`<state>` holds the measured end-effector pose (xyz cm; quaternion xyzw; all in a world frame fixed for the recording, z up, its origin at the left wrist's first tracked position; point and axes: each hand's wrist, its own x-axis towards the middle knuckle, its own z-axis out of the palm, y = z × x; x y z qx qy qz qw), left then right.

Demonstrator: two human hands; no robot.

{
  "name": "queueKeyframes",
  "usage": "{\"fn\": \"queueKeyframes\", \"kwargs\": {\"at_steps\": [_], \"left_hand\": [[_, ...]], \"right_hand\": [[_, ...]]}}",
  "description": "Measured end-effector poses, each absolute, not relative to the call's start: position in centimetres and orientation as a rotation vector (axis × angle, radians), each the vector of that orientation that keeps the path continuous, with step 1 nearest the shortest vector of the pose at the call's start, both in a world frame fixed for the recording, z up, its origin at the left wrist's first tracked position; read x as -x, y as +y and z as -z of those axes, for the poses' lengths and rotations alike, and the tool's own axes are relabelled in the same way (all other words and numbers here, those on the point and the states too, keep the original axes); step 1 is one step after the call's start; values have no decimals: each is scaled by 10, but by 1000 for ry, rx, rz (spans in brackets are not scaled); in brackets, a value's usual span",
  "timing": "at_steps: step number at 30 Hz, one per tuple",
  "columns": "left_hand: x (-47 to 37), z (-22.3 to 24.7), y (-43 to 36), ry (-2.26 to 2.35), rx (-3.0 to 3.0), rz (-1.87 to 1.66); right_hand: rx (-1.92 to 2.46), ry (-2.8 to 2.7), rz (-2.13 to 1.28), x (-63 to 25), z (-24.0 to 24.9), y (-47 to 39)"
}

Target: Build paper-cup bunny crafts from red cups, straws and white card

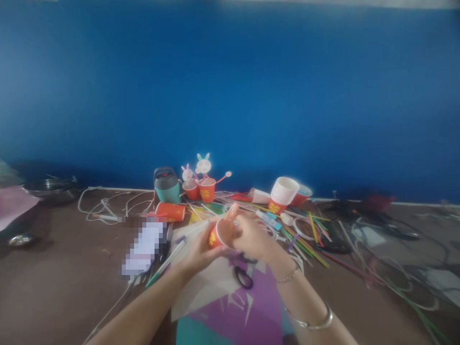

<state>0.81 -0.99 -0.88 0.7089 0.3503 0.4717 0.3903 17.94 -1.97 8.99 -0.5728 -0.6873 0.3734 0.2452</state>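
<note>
While the left hand (200, 253) steadies a red paper cup (214, 235) from the side, the right hand (253, 235) meets its mouth, near an orange piece (232, 211) standing at the rim. The left grip is closed around the cup wall; whether the right grip holds the orange piece cannot be told, as its fingertips are blurred. Relative to the red paper cup, the cups bearing rabbit-faced figures (203, 166) stand beyond and slightly left, the teal bottle (167, 190) farther left, and the stack of white-rimmed cups (283, 193) beyond and right. A black ring (243, 278) lies on the nearer side, over a purple sheet (257, 311) on the desk (57, 292). The step in hand appears to be handwork at the rim; any further adjustment there would call for light right-hand pressure and a steady left grip, lest the thin wall buckle.
</note>
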Motion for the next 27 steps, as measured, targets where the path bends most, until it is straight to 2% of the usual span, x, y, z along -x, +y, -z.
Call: {"fn": "queueKeyframes", "kwargs": {"at_steps": [2, 8, 14, 20, 27], "left_hand": [[-8, 11, -9, 930, -1782, -1230], [-8, 11, -8, 949, -1827, -1219], [-10, 17, -5, 937, -1775, -1323], [-10, 15, -4, 893, -1747, -1357], [-17, 13, -9, 944, -1630, -1424]], "right_hand": [[1582, -1848, -971, -178, -90, -19], [1445, -1753, -1192, -182, -85, -14], [1477, -1823, -1053, -177, -90, -17], [1473, -1646, -1208, -178, -93, -17], [1353, -1801, -1069, -179, -85, -16]]}}
